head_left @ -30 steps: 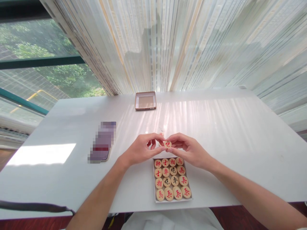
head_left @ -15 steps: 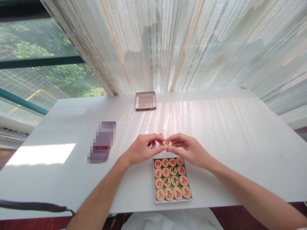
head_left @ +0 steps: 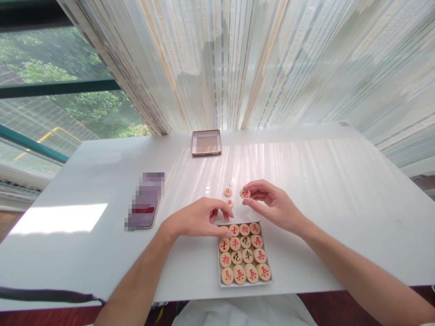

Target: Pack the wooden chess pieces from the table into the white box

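Between its thumb and fingers, my right hand (head_left: 268,199) grips a round xiangqi piece (head_left: 245,194) with a red character facing up. My left hand (head_left: 205,217) has its fingers apart, the thumb reaching over the top left corner of the box of pieces (head_left: 271,282). That thumb partly covers the corner piece; whether it touches it I cannot tell. Rows of wooden pieces fill the box, mostly with red characters and a few black ones. Beyond my left fingers, two loose red-marked pieces lie on the table, the farther piece (head_left: 228,192) and the nearer piece (head_left: 230,203).
A shallow box lid (head_left: 206,155) lies at the back of the white table (head_left: 306,172). Left of my hands is a phone (head_left: 147,199), its screen pixelated. A dark strap (head_left: 47,294) crosses the lower left. Striped curtains (head_left: 254,68) hang behind the table.
My left hand has let go of the piece and moved down toward the box. Still holding that piece, my right hand has shifted slightly right and away; the two loose pieces now show.
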Tool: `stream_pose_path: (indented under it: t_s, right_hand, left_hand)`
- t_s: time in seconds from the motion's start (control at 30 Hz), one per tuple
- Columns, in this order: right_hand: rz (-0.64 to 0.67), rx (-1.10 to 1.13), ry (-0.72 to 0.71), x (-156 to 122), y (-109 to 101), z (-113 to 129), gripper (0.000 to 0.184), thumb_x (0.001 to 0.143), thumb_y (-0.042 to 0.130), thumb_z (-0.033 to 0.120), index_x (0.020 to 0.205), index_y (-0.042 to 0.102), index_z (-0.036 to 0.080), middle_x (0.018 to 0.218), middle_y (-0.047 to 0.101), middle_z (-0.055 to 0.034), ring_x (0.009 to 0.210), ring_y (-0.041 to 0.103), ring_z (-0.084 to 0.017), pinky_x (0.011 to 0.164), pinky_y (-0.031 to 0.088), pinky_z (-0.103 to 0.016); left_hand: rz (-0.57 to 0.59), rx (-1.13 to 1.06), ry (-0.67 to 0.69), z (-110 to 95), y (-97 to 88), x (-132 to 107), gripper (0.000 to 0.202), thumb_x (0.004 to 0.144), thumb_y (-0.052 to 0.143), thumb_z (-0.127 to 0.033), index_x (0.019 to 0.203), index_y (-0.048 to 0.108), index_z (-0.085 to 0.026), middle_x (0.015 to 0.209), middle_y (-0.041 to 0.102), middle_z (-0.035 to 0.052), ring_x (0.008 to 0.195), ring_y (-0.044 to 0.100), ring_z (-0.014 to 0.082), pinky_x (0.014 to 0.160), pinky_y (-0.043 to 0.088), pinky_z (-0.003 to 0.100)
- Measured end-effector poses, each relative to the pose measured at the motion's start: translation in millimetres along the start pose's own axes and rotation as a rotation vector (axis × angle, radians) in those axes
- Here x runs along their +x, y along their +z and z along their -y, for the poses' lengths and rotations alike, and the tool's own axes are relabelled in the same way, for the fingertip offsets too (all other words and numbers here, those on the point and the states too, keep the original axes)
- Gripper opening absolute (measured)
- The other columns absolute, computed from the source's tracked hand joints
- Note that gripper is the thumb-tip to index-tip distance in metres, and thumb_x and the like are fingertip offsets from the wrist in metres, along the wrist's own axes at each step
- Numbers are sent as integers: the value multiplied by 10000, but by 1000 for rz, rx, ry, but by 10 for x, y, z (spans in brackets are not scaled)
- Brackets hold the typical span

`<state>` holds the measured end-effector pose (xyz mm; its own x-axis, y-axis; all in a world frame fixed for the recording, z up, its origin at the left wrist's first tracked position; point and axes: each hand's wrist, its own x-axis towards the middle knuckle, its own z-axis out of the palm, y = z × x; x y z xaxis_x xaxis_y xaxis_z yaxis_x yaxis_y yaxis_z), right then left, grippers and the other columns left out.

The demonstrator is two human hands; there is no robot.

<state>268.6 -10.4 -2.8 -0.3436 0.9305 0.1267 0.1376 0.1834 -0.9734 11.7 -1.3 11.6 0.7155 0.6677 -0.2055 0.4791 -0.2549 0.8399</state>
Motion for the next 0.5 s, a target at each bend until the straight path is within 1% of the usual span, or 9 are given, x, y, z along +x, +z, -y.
stream_pose_path:
  t_s: [0.07, 0.17, 0.3, 0.5]
  right_hand:
    - [4, -5, -3, 1, 4, -3, 260, 915, 726, 363, 1133, 664, 236, 1053, 713, -66, 965, 714, -218, 900, 641, -424]
    - [8, -1, -3, 5, 5, -15, 252, 915, 728, 341, 1138, 665, 239, 1050, 710, -59, 967, 707, -212, 901, 635, -410]
    - [20, 4, 5, 5, 2, -27, 244, 918, 728, 313, 1144, 664, 247, 1059, 709, -49, 972, 704, -198, 905, 627, -382]
    - [27, 4, 8, -10, 1, -20, 239, 924, 725, 301, 1150, 662, 253, 1072, 710, -43, 978, 704, -191, 903, 619, -365]
  left_hand:
    - [35, 4, -35, -11, -24, -14, 358, 746, 830, -362, 1055, 726, -215, 952, 725, 7, 665, 498, 113, 621, 450, 242]
    - [71, 10, -70, -29, -43, -20, 344, 764, 808, -347, 1067, 721, -209, 943, 715, 7, 682, 507, 119, 634, 441, 245]
    - [77, 20, -78, -42, -46, -20, 302, 786, 783, -342, 1047, 718, -203, 946, 709, 8, 695, 511, 125, 644, 434, 251]
    - [99, 37, -86, -3, -37, -23, 492, 697, 863, -428, 1119, 698, -238, 1009, 705, -1, 734, 517, 140, 668, 451, 265]
